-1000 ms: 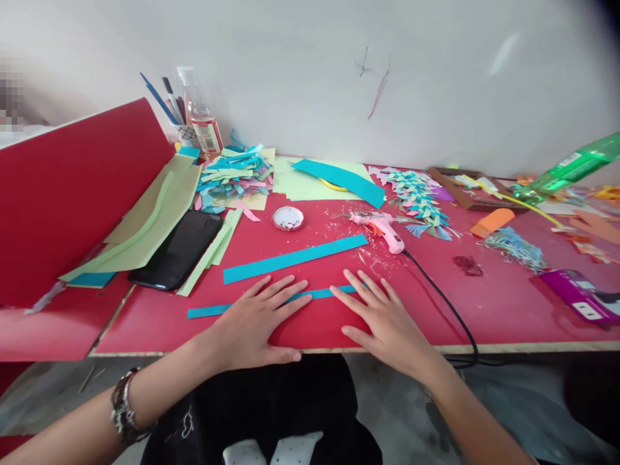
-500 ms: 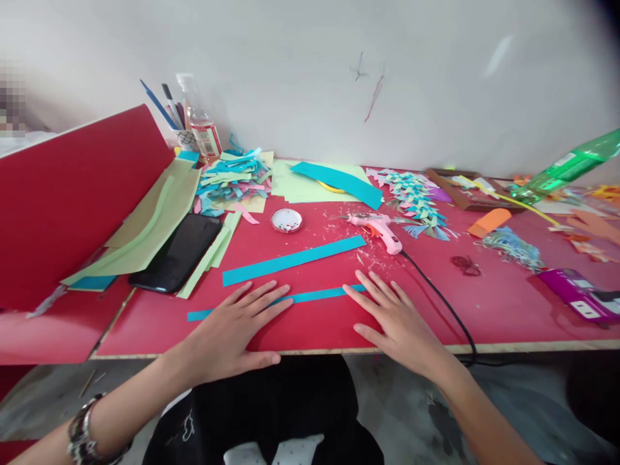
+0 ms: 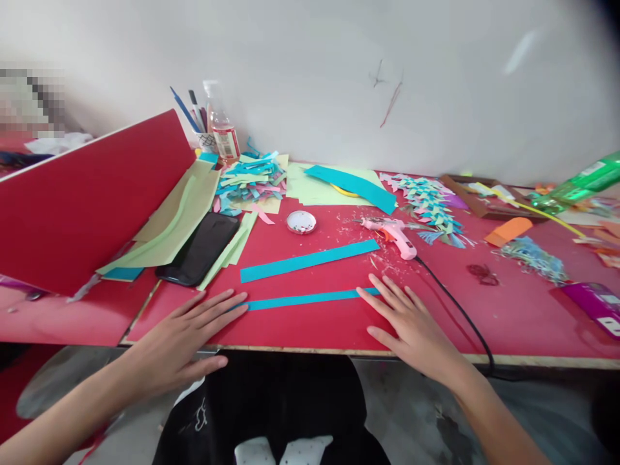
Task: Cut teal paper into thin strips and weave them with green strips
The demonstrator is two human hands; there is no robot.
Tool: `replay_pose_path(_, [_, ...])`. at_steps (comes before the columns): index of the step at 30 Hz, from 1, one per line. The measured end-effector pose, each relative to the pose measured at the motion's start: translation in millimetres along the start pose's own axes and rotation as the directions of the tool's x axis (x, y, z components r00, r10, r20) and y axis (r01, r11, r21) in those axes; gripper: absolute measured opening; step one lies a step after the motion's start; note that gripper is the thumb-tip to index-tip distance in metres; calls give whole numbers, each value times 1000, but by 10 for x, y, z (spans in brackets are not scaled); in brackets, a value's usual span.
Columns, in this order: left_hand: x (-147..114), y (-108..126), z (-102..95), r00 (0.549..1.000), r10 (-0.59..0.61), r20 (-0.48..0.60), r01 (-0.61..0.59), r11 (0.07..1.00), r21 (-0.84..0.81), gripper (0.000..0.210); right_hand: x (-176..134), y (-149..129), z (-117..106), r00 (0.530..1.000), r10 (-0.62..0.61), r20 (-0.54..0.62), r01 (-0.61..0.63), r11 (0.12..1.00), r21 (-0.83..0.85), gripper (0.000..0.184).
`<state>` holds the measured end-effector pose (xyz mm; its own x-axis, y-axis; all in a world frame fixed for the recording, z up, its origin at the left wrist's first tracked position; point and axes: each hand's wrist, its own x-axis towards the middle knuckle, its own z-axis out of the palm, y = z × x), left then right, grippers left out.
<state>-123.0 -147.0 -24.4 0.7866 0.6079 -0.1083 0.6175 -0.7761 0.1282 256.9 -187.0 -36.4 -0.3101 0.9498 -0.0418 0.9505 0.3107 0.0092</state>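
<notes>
1. The narrow blue strip [image 3: 303, 299] lies flat on the red surface [image 3: 310, 326], near its front edge; its long axis runs left to right, the right end slightly farther from the person.
2. The left hand [image 3: 181, 336] covers its left end and the right hand [image 3: 409, 323] overlaps its right end, so neither is clearly nearer; the bare middle lies between them.
3. Both hands are palm down, fingers extended and spread, gripping nothing; how firmly they press, I cannot tell.
4. Just beyond lies a wider blue strip [image 3: 310, 261], roughly parallel but tilted more.
5. Farther out are a white round lid [image 3: 301, 222] and a pink glue gun [image 3: 392, 236], with a black phone [image 3: 201, 248] to the left.
</notes>
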Motion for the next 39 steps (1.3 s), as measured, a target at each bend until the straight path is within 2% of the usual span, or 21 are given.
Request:
replay_pose_path(4, [-141,-52,41,998,-33,-44,35,999,36,66,-9,-5,8,1000,1,-23,-1,1000,0,52])
replay_pose_path(8, [-158,-26,38,996,-38,-79,42,998,51,66,2,-195,-41,987,30,-155,-36,999,-36,53])
replay_pose_path(9, [-156,-16,36,995,-34,-89,39,998,54,66,23,-294,-65,982,21,-186,-27,999,-34,54])
replay_pose_path(11, [-158,1,41,994,-27,-106,35,997,70,68,97,-559,-115,979,-72,-193,75,997,8,56])
replay_pose_path(13, [-166,8,59,992,-24,-125,35,995,90,69,207,-890,-147,967,-170,-187,188,979,81,59])
replay_pose_path(15, [-176,8,82,991,-29,-132,42,994,101,70,325,-1233,-148,958,-209,-198,243,956,165,62])
replay_pose_path(18, [-185,4,105,991,-42,-126,55,993,106,68,440,-1601,-113,954,-235,-188,281,918,279,66])
replay_pose_path(20, [-185,3,105,993,-48,-112,60,992,110,68,453,-1665,-91,961,-218,-170,263,910,321,68])
replay_pose_path(23, [-183,10,94,993,-52,-103,64,991,117,69,397,-1494,-75,977,-162,-138,199,925,323,70])
replay_pose_path(27, [-188,20,81,992,-47,-119,61,991,117,68,236,-1026,-42,994,-39,-99,62,968,242,66])
replay_pose_path(32, [-176,3,74,989,-14,-147,34,991,132,69,5,-526,40,976,176,-127,-162,980,112,58])
replay_pose_path(36, [-155,-14,132,977,-16,-212,52,985,167,63,-70,-371,58,966,212,-147,-204,977,67,55])
replay_pose_path(39, [-192,5,208,956,-52,-289,91,988,123,47,-45,-374,46,957,198,-213,-197,980,27,52])
